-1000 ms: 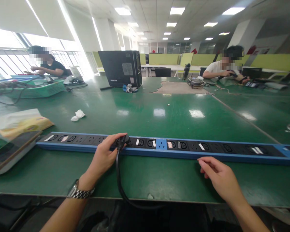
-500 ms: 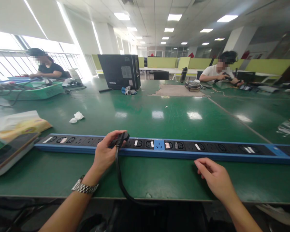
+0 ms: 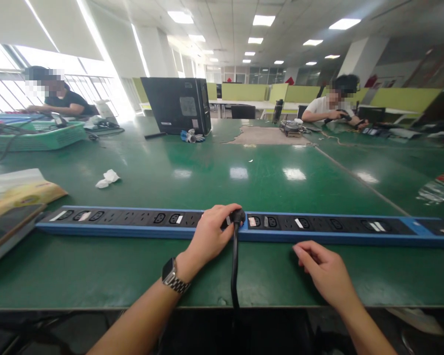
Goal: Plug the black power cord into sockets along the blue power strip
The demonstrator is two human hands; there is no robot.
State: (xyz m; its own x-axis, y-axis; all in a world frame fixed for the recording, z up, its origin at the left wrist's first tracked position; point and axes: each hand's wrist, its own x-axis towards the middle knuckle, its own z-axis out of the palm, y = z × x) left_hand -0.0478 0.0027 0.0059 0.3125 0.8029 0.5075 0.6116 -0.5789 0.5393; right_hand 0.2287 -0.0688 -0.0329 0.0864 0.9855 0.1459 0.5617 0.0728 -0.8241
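Left grip (image 3: 210, 234) closed on black plug (image 3: 238, 216), over power strip (image 3: 133, 224)

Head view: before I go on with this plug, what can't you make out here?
- Socket under the plug: covered by the left hand and plug head; whether the pins are seated cannot be told.
- Power strip: right end cut off by the frame edge.
- White labels on the strip: too small to read.
- Cable: drops below the table edge, far end hidden.
- Right hand: fingertips curled under, contact with table unclear.
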